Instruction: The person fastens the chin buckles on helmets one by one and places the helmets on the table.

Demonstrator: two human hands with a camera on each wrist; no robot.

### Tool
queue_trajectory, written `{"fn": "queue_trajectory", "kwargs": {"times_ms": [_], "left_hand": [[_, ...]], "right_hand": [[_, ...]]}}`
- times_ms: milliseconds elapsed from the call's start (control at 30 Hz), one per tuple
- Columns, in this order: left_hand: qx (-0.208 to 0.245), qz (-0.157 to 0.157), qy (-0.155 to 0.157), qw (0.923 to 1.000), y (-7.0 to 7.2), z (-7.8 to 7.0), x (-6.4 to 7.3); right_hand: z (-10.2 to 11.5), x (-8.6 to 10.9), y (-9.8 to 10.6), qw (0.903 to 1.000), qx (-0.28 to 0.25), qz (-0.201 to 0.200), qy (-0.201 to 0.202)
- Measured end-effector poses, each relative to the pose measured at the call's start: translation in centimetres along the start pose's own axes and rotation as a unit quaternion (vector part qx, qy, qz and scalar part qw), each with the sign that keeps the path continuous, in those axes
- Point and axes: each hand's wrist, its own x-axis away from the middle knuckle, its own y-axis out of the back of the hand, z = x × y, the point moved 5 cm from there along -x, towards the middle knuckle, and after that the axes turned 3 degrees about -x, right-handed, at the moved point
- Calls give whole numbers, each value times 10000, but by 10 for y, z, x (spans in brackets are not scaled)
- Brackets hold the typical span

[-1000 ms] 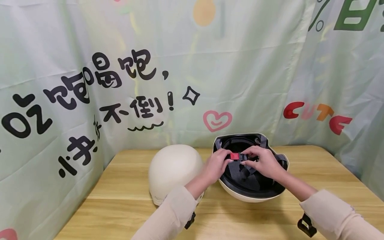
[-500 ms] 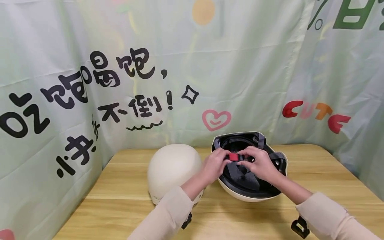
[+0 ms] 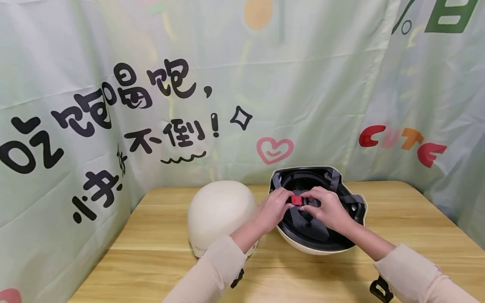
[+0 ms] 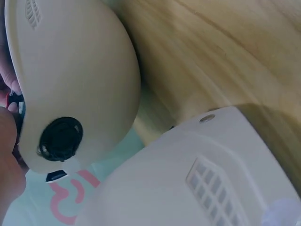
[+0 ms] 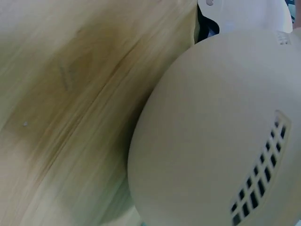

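Note:
An upturned cream helmet (image 3: 320,251) with a black lining lies on the table, its opening toward me. Above that opening is a chin-strap buckle (image 3: 297,200) with a red part and a black part. My left hand (image 3: 273,209) pinches the buckle's left side by the red piece. From the right, my right hand (image 3: 329,207) pinches the black side between thumb and fingers. The fingertips cover part of the buckle, so how far its halves fit together cannot be told. In the left wrist view, fingers hold the buckle at the rim of the helmet (image 4: 80,70).
A second cream helmet (image 3: 221,214) sits dome up at the left, behind my left forearm. Both rest on a wooden table (image 3: 151,252). A printed cloth (image 3: 318,97) hangs behind the table. Black clip-like pieces (image 3: 380,289) hang by the sleeves.
My right hand has shifted slightly left, closer to my left hand. Less of the buckle's black part shows beside the red. The helmets have stayed in place.

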Motion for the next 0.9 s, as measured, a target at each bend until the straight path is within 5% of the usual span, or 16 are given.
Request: {"fn": "queue_trajectory", "kwargs": {"times_ms": [333, 533, 667, 767, 900], "left_hand": [[97, 245, 515, 9983, 3, 2, -7], [229, -331, 657, 9970, 11, 7, -7], [258, -702, 773, 9942, 15, 13, -6], [418, -675, 1162, 9901, 16, 20, -5], [884, -456, 1996, 9748, 16, 33, -3]], "right_hand": [[1, -3, 8, 9991, 396, 9, -118], [-5, -5, 21, 9950, 864, -284, -417], [-13, -1, 25, 9877, 1155, 479, -940], [-18, 1, 29, 9827, 1304, 852, -1001], [-24, -6, 43, 9854, 1308, 470, -984]]}}
